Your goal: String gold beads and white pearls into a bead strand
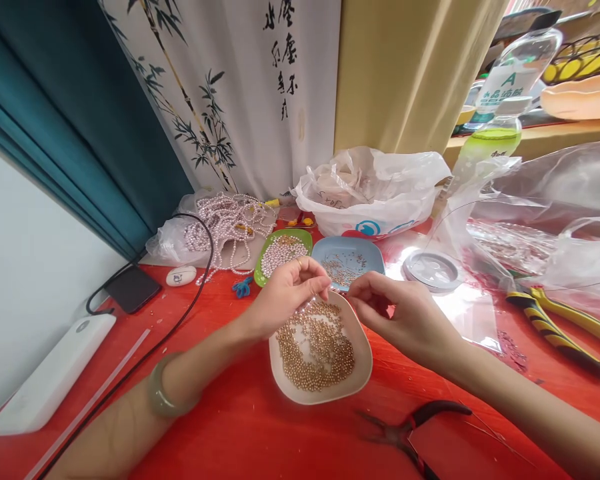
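Over the far rim of a white dish [363, 363] full of small gold beads [325, 353], my left hand [290, 293] is closed in a pinch. Small pale beads [309, 308] show under its fingers, apparently a short strand. My right hand [405, 310] is just right of the dish, thumb and fingertips pressed together close to the left fingertips. What it pinches is too fine to make out. Beyond the hands stand a green dish [283, 253] of pale pink and gold beads and a blue dish [350, 247] with small metal pieces.
Black-handled pliers [400, 433] lie at the front, and yellow-and-black pliers [560, 327] at the right. Pearl strands [230, 223], a plastic bag [370, 193] and a round lid [433, 269] sit behind. A black cable [180, 320], phone [133, 290] and white power bank [53, 373] occupy the left.
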The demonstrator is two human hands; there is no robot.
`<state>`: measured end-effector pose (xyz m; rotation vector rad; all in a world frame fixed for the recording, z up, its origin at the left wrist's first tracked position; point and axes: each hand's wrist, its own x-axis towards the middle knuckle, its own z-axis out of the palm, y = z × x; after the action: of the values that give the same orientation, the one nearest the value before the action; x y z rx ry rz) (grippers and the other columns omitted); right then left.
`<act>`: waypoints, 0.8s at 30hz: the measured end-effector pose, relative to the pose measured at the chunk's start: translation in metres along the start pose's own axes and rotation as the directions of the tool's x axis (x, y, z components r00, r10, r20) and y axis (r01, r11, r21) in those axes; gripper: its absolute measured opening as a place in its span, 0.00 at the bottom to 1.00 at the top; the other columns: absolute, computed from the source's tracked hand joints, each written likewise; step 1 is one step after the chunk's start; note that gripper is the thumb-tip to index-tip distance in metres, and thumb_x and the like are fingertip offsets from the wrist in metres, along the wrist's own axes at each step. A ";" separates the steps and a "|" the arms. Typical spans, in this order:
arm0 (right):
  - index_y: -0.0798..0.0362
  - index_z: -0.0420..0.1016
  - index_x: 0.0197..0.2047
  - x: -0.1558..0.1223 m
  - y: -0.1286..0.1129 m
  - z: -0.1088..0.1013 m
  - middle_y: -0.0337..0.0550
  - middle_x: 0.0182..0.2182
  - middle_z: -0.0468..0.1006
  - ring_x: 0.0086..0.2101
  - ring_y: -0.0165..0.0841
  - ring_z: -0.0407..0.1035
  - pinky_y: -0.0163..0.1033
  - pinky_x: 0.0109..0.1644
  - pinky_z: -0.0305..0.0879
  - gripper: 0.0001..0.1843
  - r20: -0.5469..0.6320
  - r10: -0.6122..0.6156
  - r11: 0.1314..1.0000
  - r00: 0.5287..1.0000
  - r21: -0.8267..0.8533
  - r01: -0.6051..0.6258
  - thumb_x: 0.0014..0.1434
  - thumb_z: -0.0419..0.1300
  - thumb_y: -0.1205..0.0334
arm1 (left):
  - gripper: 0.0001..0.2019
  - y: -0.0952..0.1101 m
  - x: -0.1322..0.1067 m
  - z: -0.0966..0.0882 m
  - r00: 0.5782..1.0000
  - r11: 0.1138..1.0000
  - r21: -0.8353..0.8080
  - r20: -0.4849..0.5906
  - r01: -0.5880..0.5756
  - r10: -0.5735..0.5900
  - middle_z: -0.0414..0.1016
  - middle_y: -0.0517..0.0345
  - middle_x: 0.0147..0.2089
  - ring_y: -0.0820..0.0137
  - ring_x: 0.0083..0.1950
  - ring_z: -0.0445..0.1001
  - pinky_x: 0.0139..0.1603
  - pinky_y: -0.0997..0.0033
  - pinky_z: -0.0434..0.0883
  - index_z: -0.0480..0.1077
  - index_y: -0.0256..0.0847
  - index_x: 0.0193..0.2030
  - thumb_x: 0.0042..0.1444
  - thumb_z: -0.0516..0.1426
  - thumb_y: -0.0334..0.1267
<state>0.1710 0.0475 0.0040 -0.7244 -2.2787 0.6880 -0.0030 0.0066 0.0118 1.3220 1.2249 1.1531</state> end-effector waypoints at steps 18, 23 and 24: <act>0.56 0.76 0.33 -0.001 -0.001 0.002 0.37 0.19 0.64 0.18 0.23 0.56 0.30 0.20 0.54 0.11 -0.032 -0.159 0.986 0.987 -0.063 0.157 0.55 0.52 0.65 | 0.05 0.006 -0.003 0.004 0.987 0.971 -0.183 0.080 0.153 -0.141 0.68 0.63 0.20 0.81 0.18 0.62 0.18 0.80 0.58 0.65 0.36 0.23 0.44 0.59 0.30; 0.57 0.74 0.30 0.001 0.000 0.000 0.38 0.20 0.66 0.21 0.25 0.59 0.31 0.23 0.56 0.13 0.029 -0.098 0.995 0.995 0.019 0.098 0.58 0.50 0.63 | 0.04 0.002 -0.001 0.003 0.991 0.974 -0.189 0.069 0.124 -0.113 0.69 0.63 0.20 0.81 0.21 0.66 0.22 0.80 0.62 0.66 0.36 0.24 0.44 0.59 0.30; 0.57 0.73 0.29 0.001 0.002 0.000 0.39 0.20 0.68 0.22 0.25 0.61 0.31 0.24 0.57 0.15 0.060 -0.067 0.997 0.996 0.047 0.064 0.59 0.49 0.62 | 0.04 0.001 0.000 0.002 0.991 0.981 -0.149 0.073 0.126 -0.116 0.70 0.62 0.21 0.80 0.22 0.67 0.23 0.80 0.63 0.67 0.36 0.25 0.44 0.59 0.30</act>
<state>0.1710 0.0491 0.0032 -0.6117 -2.3237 0.7376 -0.0013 0.0063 0.0122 1.1452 1.1310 1.0876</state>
